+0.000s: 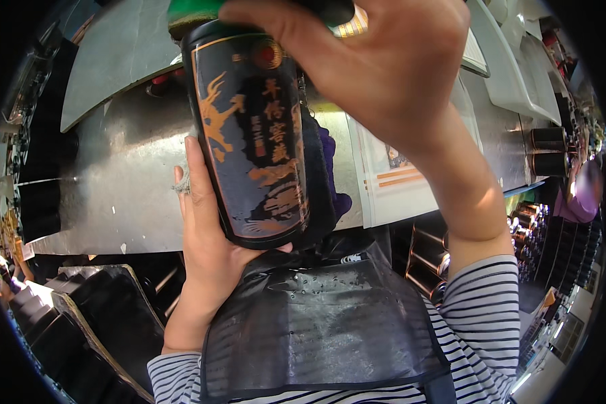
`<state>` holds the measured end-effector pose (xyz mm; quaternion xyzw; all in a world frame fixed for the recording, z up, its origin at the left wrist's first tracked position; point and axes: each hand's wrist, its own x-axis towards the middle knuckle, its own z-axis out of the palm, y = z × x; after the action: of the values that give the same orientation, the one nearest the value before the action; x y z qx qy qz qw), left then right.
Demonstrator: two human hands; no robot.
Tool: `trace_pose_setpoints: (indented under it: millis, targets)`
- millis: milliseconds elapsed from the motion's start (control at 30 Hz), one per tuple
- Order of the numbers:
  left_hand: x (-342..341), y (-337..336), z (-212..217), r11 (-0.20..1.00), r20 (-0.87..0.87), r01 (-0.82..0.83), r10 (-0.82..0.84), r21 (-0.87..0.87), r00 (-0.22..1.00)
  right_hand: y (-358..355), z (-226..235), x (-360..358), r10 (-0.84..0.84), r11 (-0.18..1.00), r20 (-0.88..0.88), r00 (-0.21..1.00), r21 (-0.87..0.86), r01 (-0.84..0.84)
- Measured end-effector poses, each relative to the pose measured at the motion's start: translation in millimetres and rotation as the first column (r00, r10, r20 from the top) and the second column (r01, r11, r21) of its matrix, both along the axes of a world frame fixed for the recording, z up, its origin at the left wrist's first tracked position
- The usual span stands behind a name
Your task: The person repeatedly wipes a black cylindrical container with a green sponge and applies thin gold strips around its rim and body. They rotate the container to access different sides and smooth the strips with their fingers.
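A black bottle [252,141] with gold figures and a green band near its neck is held upright close to the camera. My left hand [205,249] cups its base and left side from below. My right hand [377,60] grips over the top of the bottle, thumb across the neck. A dark cloth [320,182] hangs behind the bottle's right side. Both forearms wear striped sleeves, and a wet black apron [316,330] covers my front.
A grey metal worktop [121,182] lies beneath. A white flat carton [397,182] sits at its right. Stacked black boxes [81,323] stand lower left. More dark bottles [549,151] are at the right, near a person in purple [582,195].
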<state>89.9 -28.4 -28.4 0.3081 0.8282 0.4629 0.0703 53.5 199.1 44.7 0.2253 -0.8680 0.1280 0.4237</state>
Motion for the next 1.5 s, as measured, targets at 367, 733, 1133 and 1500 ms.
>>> trace_pose_setpoints:
  millis: [367, 733, 1133, 1500]
  targets:
    - [-4, -1, -12, 0.994, 0.186, -0.019, -0.001, 0.107, 0.983, -2, -14, -6, 0.094, 0.995, -0.034, 0.995, -0.029, -0.095]
    - [-3, -3, -14, 0.981, 0.095, 0.031, -0.050, 0.192, 0.994, -5, -16, 6, 0.103, 0.989, 0.067, 0.992, -0.117, -0.094]
    - [-7, -6, -16, 0.998, 0.103, 0.015, -0.021, 0.057, 0.994, -2, -23, 4, 0.103, 0.989, 0.085, 0.991, -0.114, -0.093]
    - [-15, -9, -8, 1.000, 0.046, 0.018, -0.017, -0.023, 0.999, 7, -42, 8, 0.211, 0.748, 0.023, 0.977, -0.647, -0.146]
